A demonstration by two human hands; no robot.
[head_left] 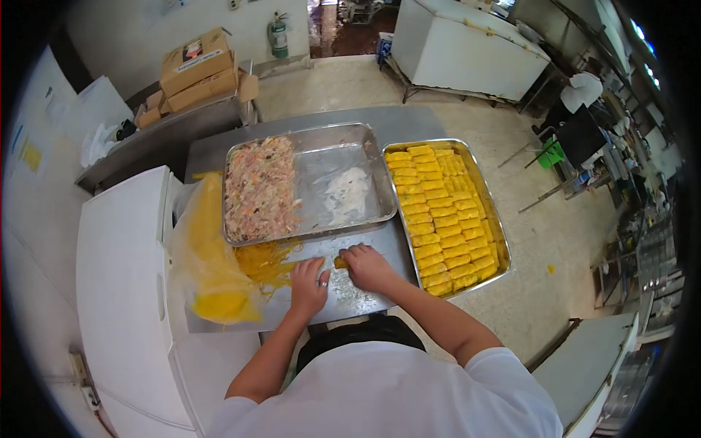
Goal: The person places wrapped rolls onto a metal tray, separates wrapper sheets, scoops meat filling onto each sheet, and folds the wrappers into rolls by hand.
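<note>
My right hand [367, 267] is on the steel table with its fingers closed over a small yellow-brown roll [340, 263], whose end shows at the fingertips. To its left, my left hand [309, 286] lies on the tabletop, fingers stretched out and thumb apart. A bit of yellow shows at its fingertips, too small to make out. Beside that hand is a heap of yellow shreds [261, 266]. Behind both hands stands a steel tray [310, 232] with chopped meat-and-vegetable filling [259, 188] on its left and a white paste [347, 193] on its right.
On the right, a deep tray [503, 247] holds rows of yellow rolls [442, 219]. A plastic bag [208, 252] with yellow contents lies at the table's left edge, by a white freezer [120, 252]. Cardboard boxes [196, 66] stand behind. Another person [582, 91] is at the far right.
</note>
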